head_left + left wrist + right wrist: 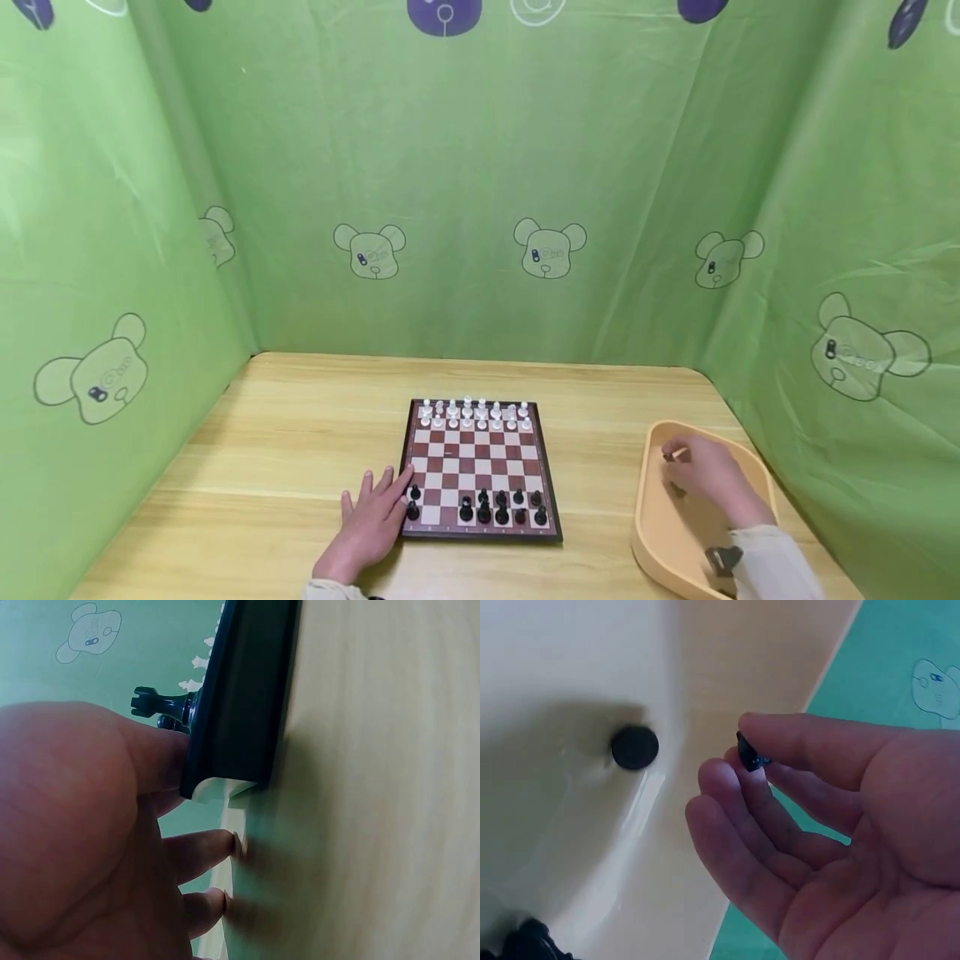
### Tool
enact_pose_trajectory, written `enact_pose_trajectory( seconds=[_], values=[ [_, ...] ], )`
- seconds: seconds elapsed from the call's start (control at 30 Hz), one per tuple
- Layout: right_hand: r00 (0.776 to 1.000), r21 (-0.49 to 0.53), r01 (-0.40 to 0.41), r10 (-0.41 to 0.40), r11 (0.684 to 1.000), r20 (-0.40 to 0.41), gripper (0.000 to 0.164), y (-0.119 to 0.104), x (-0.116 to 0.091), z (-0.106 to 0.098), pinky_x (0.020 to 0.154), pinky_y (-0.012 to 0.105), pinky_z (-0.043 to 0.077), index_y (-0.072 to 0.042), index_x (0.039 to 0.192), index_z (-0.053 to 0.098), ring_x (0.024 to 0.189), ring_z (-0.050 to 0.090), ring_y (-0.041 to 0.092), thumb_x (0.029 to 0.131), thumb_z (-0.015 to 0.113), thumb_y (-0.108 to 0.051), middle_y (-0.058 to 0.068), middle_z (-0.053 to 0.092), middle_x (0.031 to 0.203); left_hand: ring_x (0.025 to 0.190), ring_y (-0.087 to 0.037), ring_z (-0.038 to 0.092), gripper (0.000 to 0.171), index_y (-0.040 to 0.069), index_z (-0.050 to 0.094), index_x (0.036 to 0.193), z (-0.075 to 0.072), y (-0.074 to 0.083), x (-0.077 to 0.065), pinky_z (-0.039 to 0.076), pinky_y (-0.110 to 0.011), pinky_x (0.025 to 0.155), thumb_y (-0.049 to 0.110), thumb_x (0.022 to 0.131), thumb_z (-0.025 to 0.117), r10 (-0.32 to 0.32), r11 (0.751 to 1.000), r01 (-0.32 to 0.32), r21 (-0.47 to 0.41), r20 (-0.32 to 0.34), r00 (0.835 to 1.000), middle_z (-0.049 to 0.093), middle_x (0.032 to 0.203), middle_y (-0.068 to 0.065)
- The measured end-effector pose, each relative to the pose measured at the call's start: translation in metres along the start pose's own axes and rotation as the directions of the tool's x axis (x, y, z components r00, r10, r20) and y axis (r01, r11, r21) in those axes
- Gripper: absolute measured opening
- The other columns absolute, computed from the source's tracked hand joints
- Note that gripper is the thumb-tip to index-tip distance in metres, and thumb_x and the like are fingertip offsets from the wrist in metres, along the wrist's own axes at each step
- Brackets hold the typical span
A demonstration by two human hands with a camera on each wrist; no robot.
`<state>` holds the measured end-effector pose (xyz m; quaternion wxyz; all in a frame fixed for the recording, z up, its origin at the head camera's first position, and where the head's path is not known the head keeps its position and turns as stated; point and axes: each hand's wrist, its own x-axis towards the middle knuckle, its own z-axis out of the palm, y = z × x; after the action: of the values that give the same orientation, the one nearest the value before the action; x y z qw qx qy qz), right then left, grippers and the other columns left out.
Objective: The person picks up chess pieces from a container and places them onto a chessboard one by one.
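My left hand (367,523) rests at the near left edge of a chessboard (480,467), its fingers spread and fairly straight, index fingertip along the rim. In the left wrist view a black rook (161,702) stands on the board beside the thumb side of that hand. White chess pieces (467,411) fill two rows at the far end. Along the near end stand several black pieces (502,513), with gaps toward the left. Over an orange tray (640,508), my right hand (708,473) pinches a small black chess piece (748,754) between thumb and fingertips; the fingers partly hide it.
Inside the tray, a black piece with its round base (634,747) toward the camera lies near the wall. Another dark piece (529,945) shows at the lower left of that view. Green cloth walls (480,317) enclose the wooden table (322,417) at the back and sides.
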<state>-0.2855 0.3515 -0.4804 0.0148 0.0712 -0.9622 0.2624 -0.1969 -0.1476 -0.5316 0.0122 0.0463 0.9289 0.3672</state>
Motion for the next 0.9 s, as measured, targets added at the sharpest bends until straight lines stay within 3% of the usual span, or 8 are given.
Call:
enact_pose_trajectory(
  seconds=[0.2,0.37,0.5,0.6,0.73,0.9],
  values=[
    [0.993,-0.083,0.085,-0.092,0.993,-0.078,0.028,-0.005,-0.009,-0.006,0.084,0.06,0.056,0.012,0.119,0.067,0.093,0.07,0.044,0.096,0.066,-0.003,0.03,0.072,0.103,0.15,-0.06,0.012,0.047,0.015,0.048,0.156,0.003,-0.003,0.001,-0.006,-0.081,0.112,0.023,0.109,0.046,0.013,1.0,-0.013,-0.006,-0.019,1.0,0.034,0.161,-0.029],
    [0.988,-0.106,0.094,-0.106,0.99,-0.112,0.033,-0.013,-0.017,-0.012,0.087,0.064,0.053,0.014,0.128,0.062,0.103,0.066,0.054,0.102,0.056,-0.004,0.037,0.067,0.115,0.15,-0.059,0.012,0.048,0.016,0.047,0.156,0.003,-0.004,0.0,-0.006,-0.081,0.112,0.024,0.109,0.045,0.015,1.0,-0.015,-0.007,-0.022,1.0,0.034,0.161,-0.029],
    [0.988,-0.089,0.061,-0.073,0.994,-0.137,0.036,-0.024,-0.022,-0.019,0.082,0.059,0.056,0.012,0.132,0.06,0.098,0.069,0.047,0.104,0.054,-0.009,0.033,0.07,0.111,0.152,-0.056,0.01,0.048,0.018,0.046,0.157,0.006,-0.01,0.004,-0.007,-0.079,0.114,0.025,0.11,0.046,0.0,1.0,0.0,-0.001,-0.018,1.0,0.033,0.163,-0.025],
    [0.987,-0.036,0.013,-0.018,0.999,-0.159,0.038,-0.034,-0.025,-0.022,0.072,0.047,0.056,0.01,0.132,0.058,0.088,0.069,0.035,0.104,0.057,-0.015,0.023,0.072,0.103,0.152,-0.055,0.01,0.048,0.02,0.046,0.157,0.013,-0.018,0.006,-0.007,-0.078,0.114,0.026,0.11,0.046,0.009,1.0,-0.008,0.003,-0.045,0.999,0.034,0.163,-0.024],
    [0.984,0.031,-0.033,0.038,0.999,-0.176,0.035,-0.047,-0.029,-0.026,0.069,0.036,0.051,0.002,0.125,0.058,0.088,0.066,0.026,0.1,0.063,-0.022,0.013,0.07,0.101,0.152,-0.056,0.011,0.048,0.02,0.046,0.157,0.015,-0.021,0.008,-0.007,-0.078,0.114,0.027,0.11,0.045,0.016,1.0,-0.016,0.008,-0.054,0.998,0.034,0.163,-0.024],
    [0.977,0.021,-0.001,0.006,1.0,-0.212,0.023,-0.064,-0.031,-0.025,0.071,0.034,0.05,-0.004,0.112,0.067,0.088,0.065,0.021,0.097,0.067,-0.022,0.005,0.069,0.095,0.152,-0.057,0.011,0.048,0.019,0.046,0.157,0.011,-0.015,0.005,-0.007,-0.078,0.114,0.026,0.109,0.045,0.012,1.0,-0.012,-0.002,-0.043,0.999,0.034,0.162,-0.026]
  ],
)
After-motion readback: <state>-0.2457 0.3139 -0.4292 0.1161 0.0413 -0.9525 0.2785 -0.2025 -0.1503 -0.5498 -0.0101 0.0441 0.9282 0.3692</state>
